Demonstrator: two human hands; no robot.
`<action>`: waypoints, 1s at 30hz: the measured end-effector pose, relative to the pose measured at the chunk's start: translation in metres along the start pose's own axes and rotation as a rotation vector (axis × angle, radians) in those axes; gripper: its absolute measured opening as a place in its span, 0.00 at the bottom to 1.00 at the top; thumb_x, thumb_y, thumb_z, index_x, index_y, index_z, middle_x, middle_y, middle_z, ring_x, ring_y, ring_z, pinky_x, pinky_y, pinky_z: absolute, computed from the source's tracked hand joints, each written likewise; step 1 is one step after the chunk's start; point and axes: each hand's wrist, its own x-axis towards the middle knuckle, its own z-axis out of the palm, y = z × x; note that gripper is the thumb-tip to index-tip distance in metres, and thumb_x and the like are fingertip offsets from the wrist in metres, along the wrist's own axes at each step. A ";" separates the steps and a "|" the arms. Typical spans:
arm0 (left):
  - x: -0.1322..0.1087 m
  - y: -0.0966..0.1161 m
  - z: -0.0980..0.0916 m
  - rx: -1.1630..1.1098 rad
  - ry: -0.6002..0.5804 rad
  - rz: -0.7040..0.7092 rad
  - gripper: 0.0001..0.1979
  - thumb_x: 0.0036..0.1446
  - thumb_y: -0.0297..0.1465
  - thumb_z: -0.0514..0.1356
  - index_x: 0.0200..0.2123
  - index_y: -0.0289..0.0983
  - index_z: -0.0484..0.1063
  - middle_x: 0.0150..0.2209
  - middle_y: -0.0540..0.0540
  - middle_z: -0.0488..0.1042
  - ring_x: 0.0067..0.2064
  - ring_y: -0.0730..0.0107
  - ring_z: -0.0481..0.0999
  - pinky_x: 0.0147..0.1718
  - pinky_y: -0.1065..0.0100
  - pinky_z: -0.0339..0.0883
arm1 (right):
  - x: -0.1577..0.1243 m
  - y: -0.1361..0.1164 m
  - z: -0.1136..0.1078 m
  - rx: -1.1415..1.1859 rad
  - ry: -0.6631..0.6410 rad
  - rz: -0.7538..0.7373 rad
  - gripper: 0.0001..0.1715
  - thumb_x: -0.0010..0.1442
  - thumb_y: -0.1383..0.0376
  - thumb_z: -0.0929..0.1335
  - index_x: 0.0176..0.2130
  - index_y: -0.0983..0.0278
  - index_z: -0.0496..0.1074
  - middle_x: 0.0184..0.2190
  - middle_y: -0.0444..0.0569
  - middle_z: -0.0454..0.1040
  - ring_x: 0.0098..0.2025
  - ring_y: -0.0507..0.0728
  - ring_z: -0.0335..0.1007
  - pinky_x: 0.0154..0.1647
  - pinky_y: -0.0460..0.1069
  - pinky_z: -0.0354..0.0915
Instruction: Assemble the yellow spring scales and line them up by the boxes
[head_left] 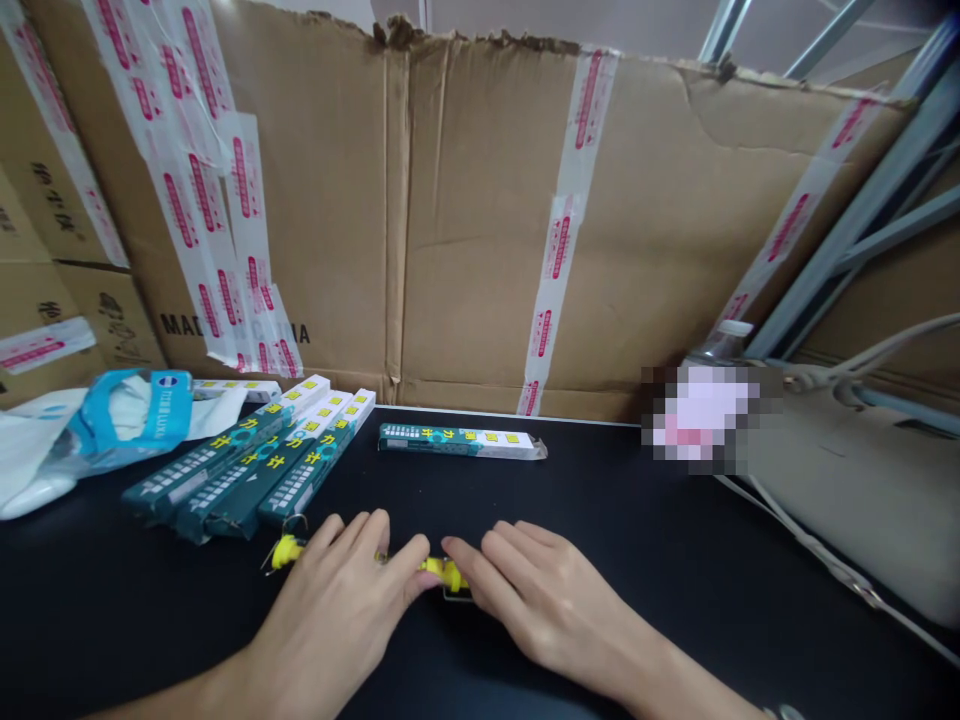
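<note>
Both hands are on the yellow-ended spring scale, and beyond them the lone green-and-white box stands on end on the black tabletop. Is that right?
Not quite: in the head view, the lone green-and-white box lies on its side on the black tabletop. The left hand and right hand are indeed on the yellow-ended spring scale.

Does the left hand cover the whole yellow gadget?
No, the yellow gadget sticks out past the left hand and also shows between that hand and the right hand.

Boxes [266, 462] behind left hand [349, 590]
</note>
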 end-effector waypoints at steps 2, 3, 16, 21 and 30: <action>0.000 0.000 0.000 -0.021 0.006 0.006 0.07 0.67 0.32 0.56 0.38 0.41 0.73 0.30 0.47 0.71 0.29 0.56 0.71 0.31 0.58 0.61 | 0.001 0.000 0.000 -0.006 -0.006 -0.003 0.15 0.71 0.72 0.60 0.49 0.75 0.72 0.25 0.47 0.71 0.25 0.55 0.68 0.23 0.50 0.61; 0.000 -0.001 0.001 -0.040 0.006 0.017 0.07 0.67 0.32 0.55 0.38 0.41 0.73 0.30 0.47 0.71 0.29 0.55 0.71 0.31 0.58 0.61 | 0.001 0.000 0.000 -0.007 -0.007 -0.001 0.15 0.71 0.72 0.60 0.49 0.75 0.72 0.25 0.47 0.71 0.25 0.55 0.68 0.24 0.51 0.61; -0.001 -0.003 -0.002 -0.293 0.072 0.126 0.19 0.72 0.35 0.43 0.42 0.37 0.73 0.34 0.45 0.76 0.35 0.60 0.76 0.37 0.59 0.69 | 0.005 -0.010 -0.010 -0.039 -0.003 -0.019 0.20 0.71 0.74 0.54 0.52 0.78 0.70 0.24 0.49 0.72 0.25 0.55 0.69 0.25 0.50 0.64; 0.003 -0.005 0.002 -0.362 0.124 0.104 0.19 0.72 0.37 0.47 0.35 0.39 0.73 0.30 0.49 0.76 0.32 0.61 0.76 0.33 0.61 0.69 | 0.003 -0.012 -0.005 -0.038 0.009 -0.010 0.17 0.70 0.74 0.58 0.50 0.79 0.71 0.24 0.48 0.72 0.25 0.55 0.67 0.24 0.50 0.62; -0.001 -0.010 0.001 -0.438 0.134 0.134 0.05 0.66 0.30 0.59 0.43 0.37 0.72 0.37 0.48 0.80 0.38 0.62 0.80 0.41 0.60 0.75 | 0.005 -0.021 0.003 0.070 0.035 0.161 0.16 0.69 0.68 0.63 0.29 0.65 0.70 0.23 0.46 0.70 0.24 0.55 0.63 0.27 0.51 0.59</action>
